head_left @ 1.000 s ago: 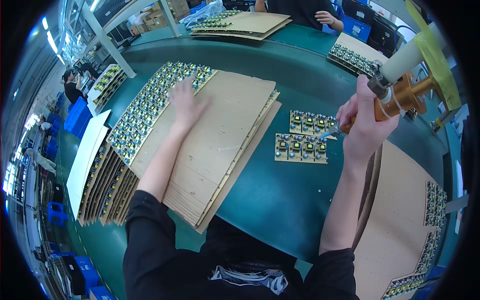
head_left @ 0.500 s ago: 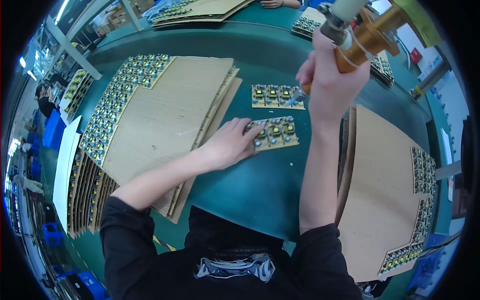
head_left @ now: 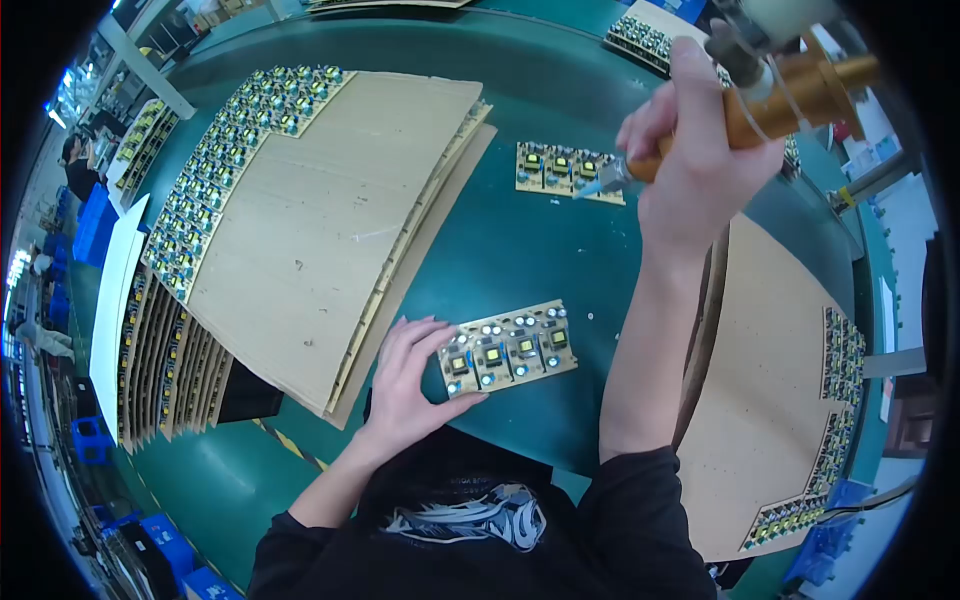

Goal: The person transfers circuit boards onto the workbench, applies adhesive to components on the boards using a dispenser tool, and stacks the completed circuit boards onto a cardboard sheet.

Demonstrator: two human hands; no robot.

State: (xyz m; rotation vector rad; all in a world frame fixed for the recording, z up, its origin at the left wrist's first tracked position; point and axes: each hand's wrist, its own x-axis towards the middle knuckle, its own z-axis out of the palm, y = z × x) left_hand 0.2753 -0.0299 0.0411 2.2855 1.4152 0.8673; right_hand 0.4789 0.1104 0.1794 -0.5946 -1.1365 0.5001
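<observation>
My left hand (head_left: 405, 385) grips the left end of a circuit board panel (head_left: 510, 347), fingers over its upper left corner and thumb along the near edge. The panel carries yellow-topped transformers and small round capacitors, and sits slightly tilted near my body. In my right hand (head_left: 700, 170) is an orange glue dispensing gun (head_left: 785, 100) with my fingers wrapped round it. Its thin blue nozzle tip (head_left: 590, 189) points left, in front of a second circuit board panel (head_left: 545, 170) farther back. Whether the tip touches that panel I cannot tell.
Stacked cardboard sheets (head_left: 330, 210) with rows of boards stand at left, another cardboard stack (head_left: 765, 390) at right. The green work surface (head_left: 480, 240) lies between them. Small white specks dot it. More boards (head_left: 640, 40) stand at the back; a person (head_left: 80, 170) sits far left.
My left hand has brought its panel nearer my body and turned it slightly, now holding it by the end. The dispensing gun has shifted a little to the right in view.
</observation>
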